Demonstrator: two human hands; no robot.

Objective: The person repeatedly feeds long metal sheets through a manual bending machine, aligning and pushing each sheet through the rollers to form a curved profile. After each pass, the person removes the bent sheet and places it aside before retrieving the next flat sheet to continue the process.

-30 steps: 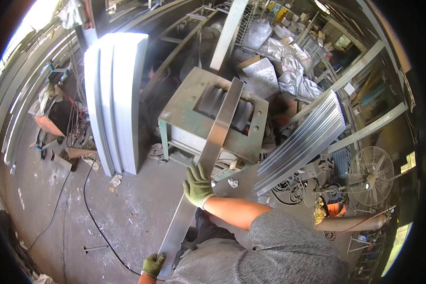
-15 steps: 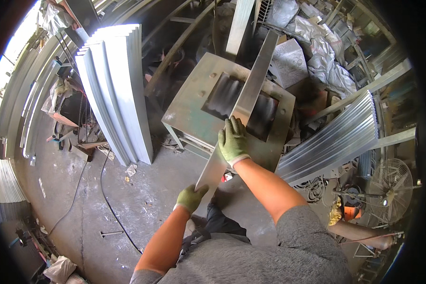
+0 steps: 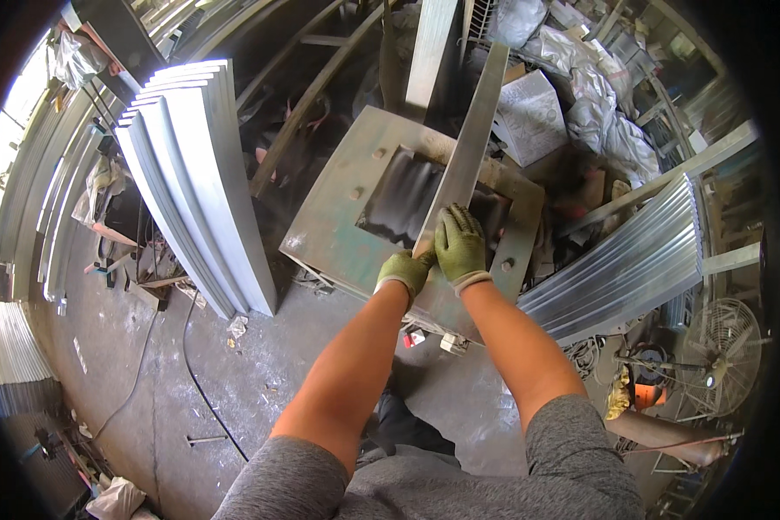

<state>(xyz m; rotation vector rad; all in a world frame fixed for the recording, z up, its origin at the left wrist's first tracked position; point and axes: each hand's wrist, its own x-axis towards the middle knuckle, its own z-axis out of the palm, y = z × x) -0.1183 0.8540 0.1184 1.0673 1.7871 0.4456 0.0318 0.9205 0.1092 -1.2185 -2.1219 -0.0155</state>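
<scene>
Green machine (image 3: 331, 195), long metal strip (image 3: 466, 143) across its top
The strip spans a dark opening (image 3: 397, 204), passing the back edge; its near end sits by the front edge. Fingers of the left hand (image 3: 406, 272) grasp that end; fingers of the right hand (image 3: 461, 246) lie against the strip's right side (whether they clasp it, I cannot tell).

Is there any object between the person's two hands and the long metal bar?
Apart from the green gloves, nothing visible stands between them: the left hand grips the near end of the metal bar, and the right hand lies against it just ahead.
</scene>
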